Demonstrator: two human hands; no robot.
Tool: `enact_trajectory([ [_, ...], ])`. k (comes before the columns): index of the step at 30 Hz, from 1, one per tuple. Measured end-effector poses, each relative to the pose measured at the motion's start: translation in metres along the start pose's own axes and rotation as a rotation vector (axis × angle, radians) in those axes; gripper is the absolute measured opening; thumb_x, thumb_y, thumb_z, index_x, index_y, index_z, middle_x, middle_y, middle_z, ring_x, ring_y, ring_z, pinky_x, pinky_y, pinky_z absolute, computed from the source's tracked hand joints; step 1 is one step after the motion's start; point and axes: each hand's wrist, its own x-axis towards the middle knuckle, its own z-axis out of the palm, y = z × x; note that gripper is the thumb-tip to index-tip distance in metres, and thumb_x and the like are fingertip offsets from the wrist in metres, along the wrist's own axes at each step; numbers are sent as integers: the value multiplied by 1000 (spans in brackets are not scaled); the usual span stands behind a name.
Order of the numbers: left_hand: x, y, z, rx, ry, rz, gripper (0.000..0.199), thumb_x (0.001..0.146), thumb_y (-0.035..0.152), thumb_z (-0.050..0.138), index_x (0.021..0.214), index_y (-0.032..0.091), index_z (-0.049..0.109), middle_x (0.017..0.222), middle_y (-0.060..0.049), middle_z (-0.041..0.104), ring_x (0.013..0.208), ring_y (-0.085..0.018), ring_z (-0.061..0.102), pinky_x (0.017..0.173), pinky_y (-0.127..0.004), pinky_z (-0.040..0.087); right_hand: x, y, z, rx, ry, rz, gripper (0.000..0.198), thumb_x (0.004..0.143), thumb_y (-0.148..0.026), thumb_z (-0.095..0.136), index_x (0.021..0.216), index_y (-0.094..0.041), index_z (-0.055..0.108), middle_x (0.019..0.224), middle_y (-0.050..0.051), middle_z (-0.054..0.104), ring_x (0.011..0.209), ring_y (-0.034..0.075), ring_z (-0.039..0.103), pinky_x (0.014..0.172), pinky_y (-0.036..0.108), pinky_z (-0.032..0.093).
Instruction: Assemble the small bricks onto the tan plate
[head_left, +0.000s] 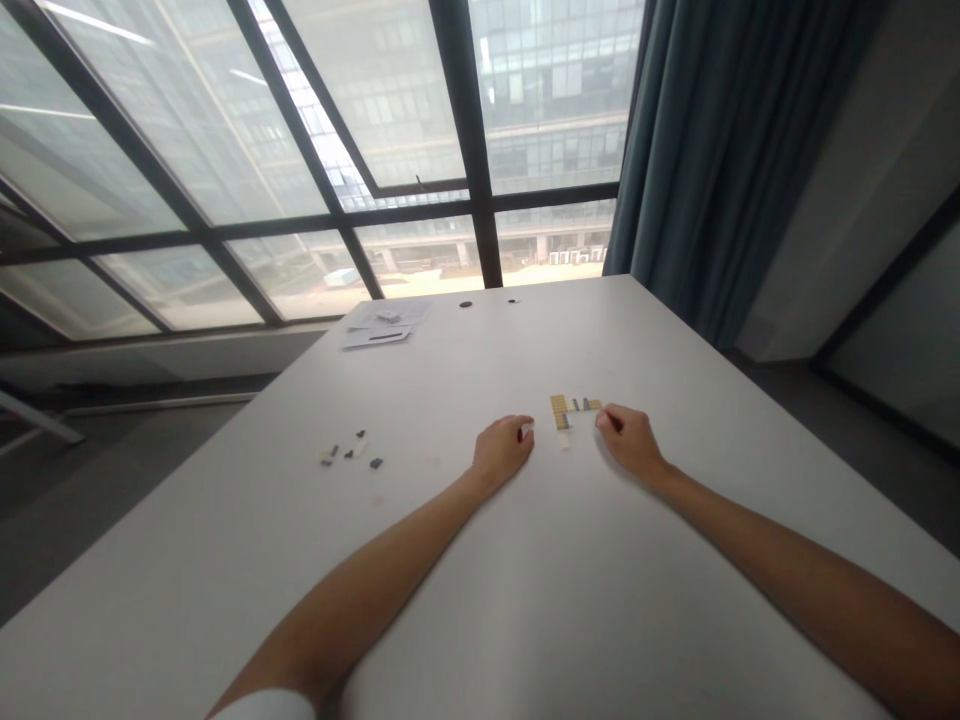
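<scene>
A small arrangement of yellow and dark grey pieces [559,404], perhaps toy bricks or tiles, lies flat on the white table [480,560]. At its right end is my right hand [631,438], fingers curled and pinched together against the last piece; whatever they grip is too small to make out. My left hand [501,452] rests on the table to the left of the arrangement, not touching it. Its fingers are bent, with a gap between thumb and forefinger, and no object shows there. A pale flat piece [565,443] lies just below the arrangement.
Several small dark and pale pieces [376,463] lie scattered at the left of the table. Papers [382,325] with a small white item on top are at the far left. A dark round spot [466,304] sits near the far edge, before the windows. A blue curtain [720,170] hangs at right.
</scene>
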Motion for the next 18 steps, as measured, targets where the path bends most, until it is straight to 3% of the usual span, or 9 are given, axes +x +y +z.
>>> enact_trajectory([
  [10,0,-1,1,30,-20,21,32,93,29,51,117,26,72,95,-4,74,90,-20,67,82,-28,49,4,13,8,28,-34,76,28,81,-31,43,55,-21,39,53,-4,37,55,13,39,55,26,26],
  [18,2,-3,4,21,-11,34,31,92,29,51,115,26,72,94,-3,74,89,-20,66,81,-29,49,7,20,12,38,-93,124,26,76,-30,44,53,-20,46,52,-3,40,55,13,39,54,27,26],
])
